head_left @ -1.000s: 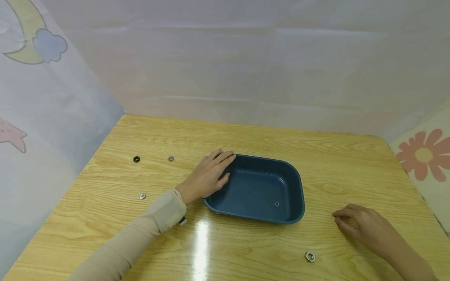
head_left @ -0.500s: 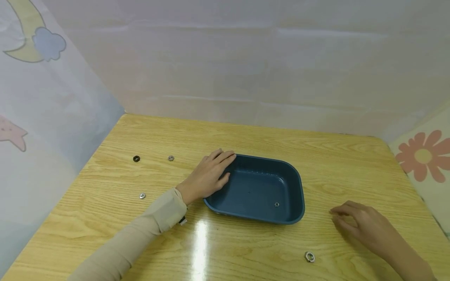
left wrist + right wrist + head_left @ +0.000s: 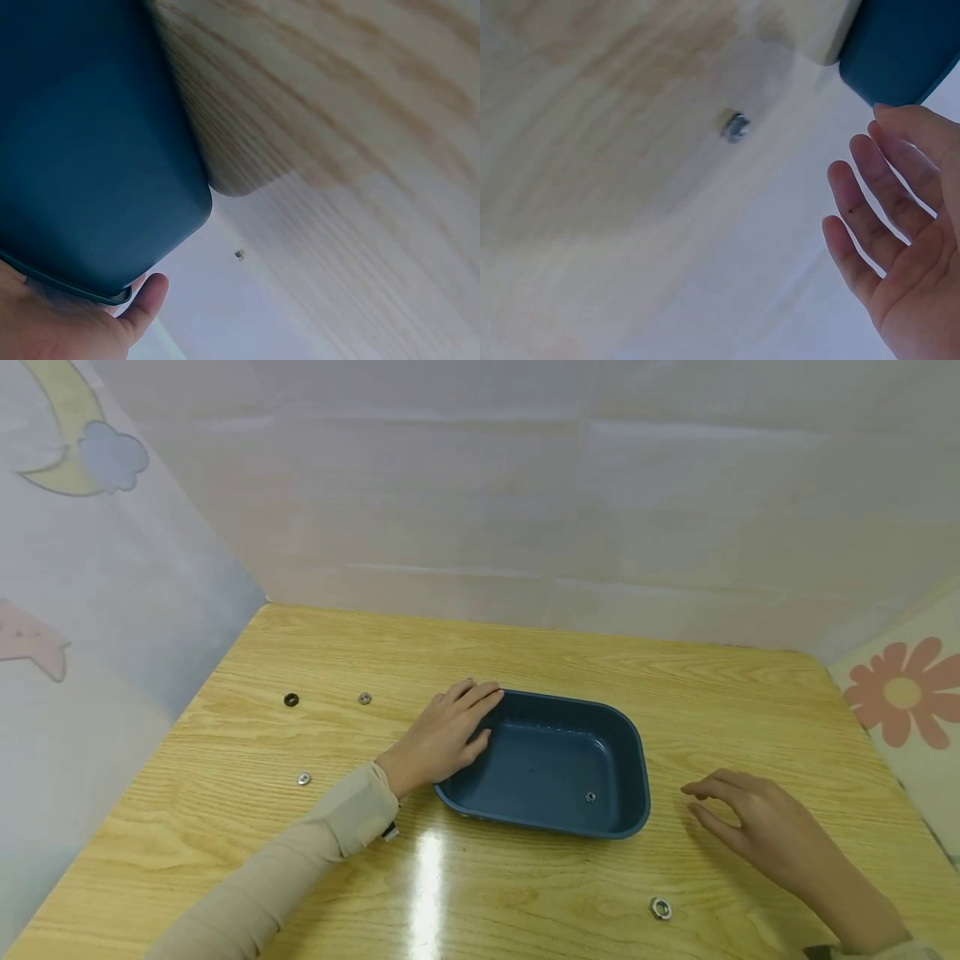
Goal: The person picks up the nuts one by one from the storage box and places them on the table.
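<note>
My left hand [image 3: 442,739] grips the left end of a dark blue, deep rectangular tray [image 3: 543,831], thumb inside and fingers over the far left corner. In the left wrist view, that hand [image 3: 71,326] lies at the rim of the tray [image 3: 97,150]. A small metal nut [image 3: 591,797] lies inside, towards the right. To the tray's right, my right hand [image 3: 765,827] hovers over the table, thumb and index tips slightly apart, nothing visible between them. Its fingers are loosely extended in the right wrist view. A larger hex nut [image 3: 661,907] lies in front of it.
On the left of the wooden table [image 3: 225,827] lie a black nut [image 3: 291,700], a silver nut [image 3: 364,698] and another small metal nut [image 3: 303,778]. A pale wall sheet [image 3: 480,510] stands behind the table's far edge.
My right hand has moved left towards the tray and a little away from me, and its thumb and index finger have spread apart. My left hand and the tray have stayed put.
</note>
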{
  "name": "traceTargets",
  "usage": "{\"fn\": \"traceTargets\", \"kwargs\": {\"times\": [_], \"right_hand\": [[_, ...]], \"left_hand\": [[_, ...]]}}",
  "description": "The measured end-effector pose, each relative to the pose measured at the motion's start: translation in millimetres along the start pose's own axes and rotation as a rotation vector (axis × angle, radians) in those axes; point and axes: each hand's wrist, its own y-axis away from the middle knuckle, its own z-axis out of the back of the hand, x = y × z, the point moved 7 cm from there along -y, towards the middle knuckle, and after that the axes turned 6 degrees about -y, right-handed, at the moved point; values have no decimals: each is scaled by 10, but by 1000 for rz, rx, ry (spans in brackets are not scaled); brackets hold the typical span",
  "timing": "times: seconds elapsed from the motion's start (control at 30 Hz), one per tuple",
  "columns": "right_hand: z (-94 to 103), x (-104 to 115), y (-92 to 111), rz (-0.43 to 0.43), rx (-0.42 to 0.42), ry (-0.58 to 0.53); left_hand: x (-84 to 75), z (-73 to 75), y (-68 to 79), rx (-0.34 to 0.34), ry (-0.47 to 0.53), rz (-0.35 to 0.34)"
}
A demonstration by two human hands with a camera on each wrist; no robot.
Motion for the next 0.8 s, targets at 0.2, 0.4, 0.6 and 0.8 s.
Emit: {"fn": "traceTargets", "kwargs": {"times": [0.2,0.4,0.6,0.8], "right_hand": [[67,163,-140,44,-46,0],[122,338,-262,147,-101,7],[125,433,-350,181,-101,-7],[93,514,-416,223,-89,-27]], "left_hand": [[5,-6,7,2,6,4],[0,-2,7,-5,4,-4],[0,-2,3,4,-7,2],[-4,2,12,10,6,-1]]}}
